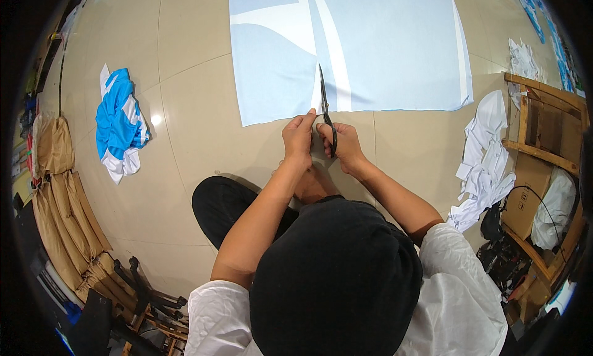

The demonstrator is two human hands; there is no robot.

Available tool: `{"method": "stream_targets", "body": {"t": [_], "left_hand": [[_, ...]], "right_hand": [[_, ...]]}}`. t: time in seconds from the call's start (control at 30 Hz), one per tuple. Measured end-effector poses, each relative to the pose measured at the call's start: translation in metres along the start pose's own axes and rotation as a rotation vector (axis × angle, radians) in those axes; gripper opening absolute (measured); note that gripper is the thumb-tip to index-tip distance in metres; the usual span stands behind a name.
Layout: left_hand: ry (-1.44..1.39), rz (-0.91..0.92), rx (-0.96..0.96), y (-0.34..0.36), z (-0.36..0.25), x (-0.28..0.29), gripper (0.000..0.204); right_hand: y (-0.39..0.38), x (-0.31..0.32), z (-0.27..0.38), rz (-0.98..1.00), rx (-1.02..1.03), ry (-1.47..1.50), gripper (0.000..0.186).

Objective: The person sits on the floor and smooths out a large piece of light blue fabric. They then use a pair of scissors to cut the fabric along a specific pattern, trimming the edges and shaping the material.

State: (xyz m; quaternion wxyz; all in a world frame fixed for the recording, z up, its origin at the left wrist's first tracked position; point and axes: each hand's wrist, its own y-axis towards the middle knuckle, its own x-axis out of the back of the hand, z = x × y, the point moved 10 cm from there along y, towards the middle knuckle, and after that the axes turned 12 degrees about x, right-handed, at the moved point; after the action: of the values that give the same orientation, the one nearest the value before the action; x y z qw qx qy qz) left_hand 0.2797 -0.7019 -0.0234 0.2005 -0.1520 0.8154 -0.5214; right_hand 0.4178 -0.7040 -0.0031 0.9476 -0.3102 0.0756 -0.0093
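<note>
A large light blue cloth with white curved bands lies flat on the floor in front of me. At its near edge my left hand pinches the cloth between thumb and fingers. Close beside it, my right hand is closed round the handles of black scissors. The scissors point away from me, and their blades lie over the cloth next to a white band. I cannot tell how far apart the blades are. Part of the handles is hidden by my right fingers.
A crumpled blue and white cloth lies on the tiled floor at left. White fabric scraps lie at right, next to a wooden frame with a cardboard box. Brown paper-covered rolls line the far left.
</note>
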Motion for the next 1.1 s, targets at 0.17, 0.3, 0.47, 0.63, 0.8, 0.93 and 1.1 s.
{"method": "stream_targets", "body": {"t": [0.17,0.3,0.47,0.63,0.8,0.93,1.1], "left_hand": [[0.026,-0.017,-0.005,-0.003,-0.003,0.001,0.030],[0.028,-0.023,-0.011,-0.004,-0.004,0.000,0.031],[0.030,-0.026,-0.022,-0.004,-0.004,0.001,0.031],[0.024,-0.009,-0.031,0.000,-0.003,0.001,0.031],[0.036,-0.007,-0.030,-0.002,-0.004,0.001,0.031],[0.029,-0.007,-0.030,-0.001,-0.003,0.001,0.030],[0.029,-0.011,-0.036,-0.004,-0.004,0.001,0.030]], "right_hand": [[0.000,0.001,0.000,-0.005,0.007,-0.006,0.036],[0.001,0.003,-0.003,-0.004,0.010,-0.020,0.036],[-0.001,0.002,-0.001,-0.001,0.004,-0.040,0.036],[0.005,0.004,0.002,-0.012,0.008,-0.011,0.037],[0.017,0.000,0.013,0.025,0.037,0.030,0.036],[0.023,-0.003,0.017,0.026,0.066,0.051,0.038],[0.025,-0.004,0.017,0.018,0.054,0.047,0.039]]}}
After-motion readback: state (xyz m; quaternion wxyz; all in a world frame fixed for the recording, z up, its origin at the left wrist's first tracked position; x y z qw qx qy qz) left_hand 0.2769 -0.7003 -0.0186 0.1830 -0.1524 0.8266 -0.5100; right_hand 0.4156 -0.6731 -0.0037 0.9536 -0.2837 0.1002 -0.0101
